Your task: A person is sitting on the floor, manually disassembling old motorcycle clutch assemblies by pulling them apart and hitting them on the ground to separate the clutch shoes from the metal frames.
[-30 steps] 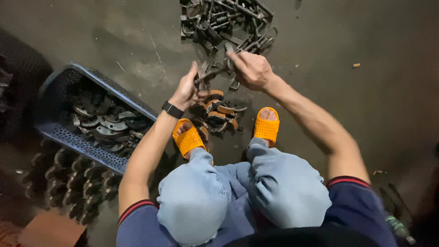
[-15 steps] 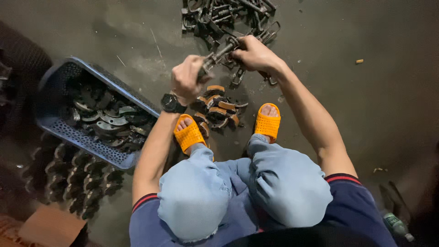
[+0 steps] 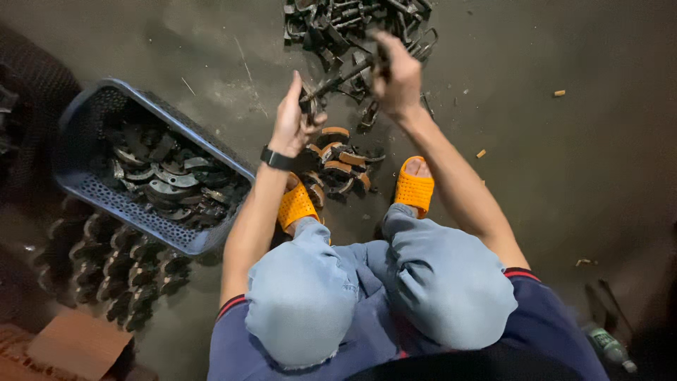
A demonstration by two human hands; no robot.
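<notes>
I look down at my knees in pale blue trousers and my orange sandals on a dark concrete floor. My left hand (image 3: 295, 123), with a black watch on the wrist, grips the lower end of a dark metal part (image 3: 337, 77). My right hand (image 3: 396, 76) is closed around the upper end of the same part. Both hands hold it above a small heap of curved brake shoes (image 3: 340, 161) with orange-brown linings, lying between my feet.
A blue perforated plastic basket (image 3: 106, 197) at the left holds several curved metal shoes. Rows of stacked dark parts (image 3: 106, 264) lie below it. A pile of dark metal pieces (image 3: 352, 21) sits at the top. A cardboard scrap (image 3: 74, 342) is at bottom left.
Both hands have lifted slightly and shifted; the dark metal part now lies slanted between them, the right hand higher than before.
</notes>
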